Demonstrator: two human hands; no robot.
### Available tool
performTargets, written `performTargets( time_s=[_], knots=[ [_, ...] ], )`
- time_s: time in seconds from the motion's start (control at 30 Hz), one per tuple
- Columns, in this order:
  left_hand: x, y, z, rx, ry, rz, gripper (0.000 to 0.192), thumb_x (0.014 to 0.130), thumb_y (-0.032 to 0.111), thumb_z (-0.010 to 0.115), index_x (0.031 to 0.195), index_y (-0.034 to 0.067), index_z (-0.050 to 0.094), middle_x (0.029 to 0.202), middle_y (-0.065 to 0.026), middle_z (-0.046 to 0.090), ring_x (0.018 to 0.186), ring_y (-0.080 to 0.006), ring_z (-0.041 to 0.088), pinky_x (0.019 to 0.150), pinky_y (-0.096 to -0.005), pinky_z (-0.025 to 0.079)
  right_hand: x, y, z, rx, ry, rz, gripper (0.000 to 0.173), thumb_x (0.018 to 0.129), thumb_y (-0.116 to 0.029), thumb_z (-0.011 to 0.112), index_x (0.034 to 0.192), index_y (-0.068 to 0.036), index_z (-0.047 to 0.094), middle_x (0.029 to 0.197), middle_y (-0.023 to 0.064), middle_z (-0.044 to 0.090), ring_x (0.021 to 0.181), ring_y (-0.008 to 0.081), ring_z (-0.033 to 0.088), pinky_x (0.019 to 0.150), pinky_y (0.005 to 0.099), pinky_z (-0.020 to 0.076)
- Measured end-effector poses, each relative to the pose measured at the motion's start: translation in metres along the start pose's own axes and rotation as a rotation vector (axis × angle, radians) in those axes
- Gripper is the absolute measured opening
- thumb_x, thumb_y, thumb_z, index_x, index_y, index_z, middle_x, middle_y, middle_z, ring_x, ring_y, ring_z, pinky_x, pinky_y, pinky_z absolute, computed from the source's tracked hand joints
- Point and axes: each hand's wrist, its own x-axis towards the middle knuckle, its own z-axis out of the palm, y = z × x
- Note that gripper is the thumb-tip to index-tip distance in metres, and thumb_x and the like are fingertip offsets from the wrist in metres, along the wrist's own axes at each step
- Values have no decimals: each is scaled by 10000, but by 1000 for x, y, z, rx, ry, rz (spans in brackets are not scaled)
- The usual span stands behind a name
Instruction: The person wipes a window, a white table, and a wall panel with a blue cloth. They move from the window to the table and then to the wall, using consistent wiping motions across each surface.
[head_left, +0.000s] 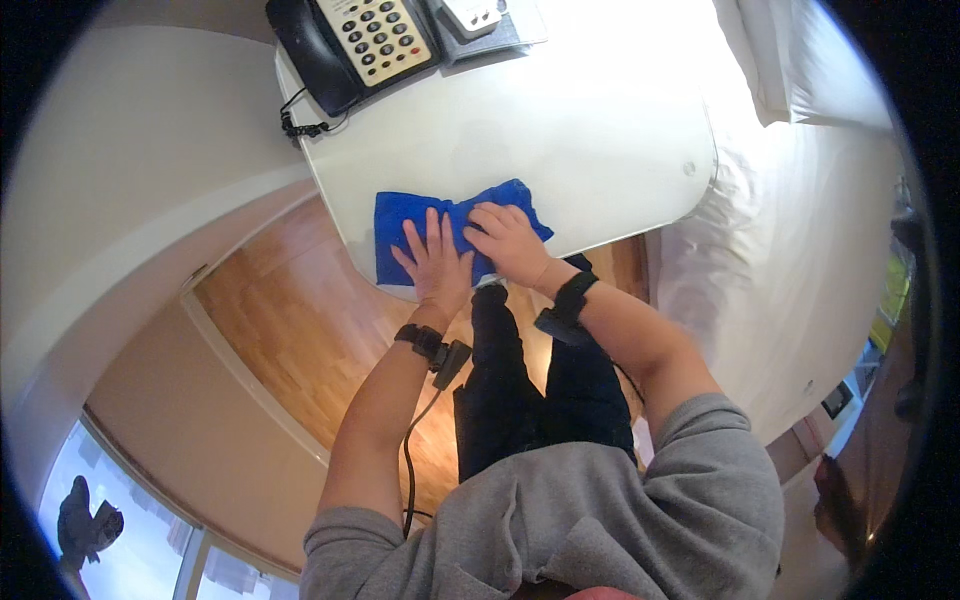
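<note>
A blue cloth (405, 225) lies on the near edge of a white tabletop (585, 157), roughly spread out, with creases towards its right part. My left hand (436, 262) rests flat on the left half of the cloth, its fingers spread. Over the right half is my right hand (510, 238), its fingers bent and pressed on the fabric; whether they pinch it cannot be told. Both wrists wear black straps with small dark devices.
A corded desk telephone (375, 37) stands at the table's far left corner, its coiled cord hanging by the edge. Beside it, a white socket adapter (472, 15) lies on a grey flat item (491, 46). A bed with white sheets (780, 262) adjoins the table's right side. A wall curves along the left.
</note>
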Motion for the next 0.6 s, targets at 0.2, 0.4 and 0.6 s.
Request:
performTargets(
  time_s=[0.2,0.4,0.6],
  knots=[
    [9,7,7,29,138,-9,725,889,397,528,1466,86,216,1554,-96,74,1395,-452,35,1018,-714,53,2,11,-2,33,93,-3,284,704,-96,610,986,-58,605,1114,98,543,1136,272,488,893,398,383],
    [53,68,-6,41,212,22,707,887,376,539,1463,94,242,1544,-109,126,1387,-461,49,990,-737,82,-3,53,-43,53,237,140,306,670,-52,643,973,-52,603,1102,97,544,1117,276,496,878,413,376],
    [73,181,-7,125,205,241,677,873,396,549,1451,145,302,1545,-78,145,1381,-449,87,953,-761,124,-74,111,-106,-44,279,329,248,689,-68,604,936,-81,601,1037,77,552,1038,268,511,824,414,377]
  ],
)
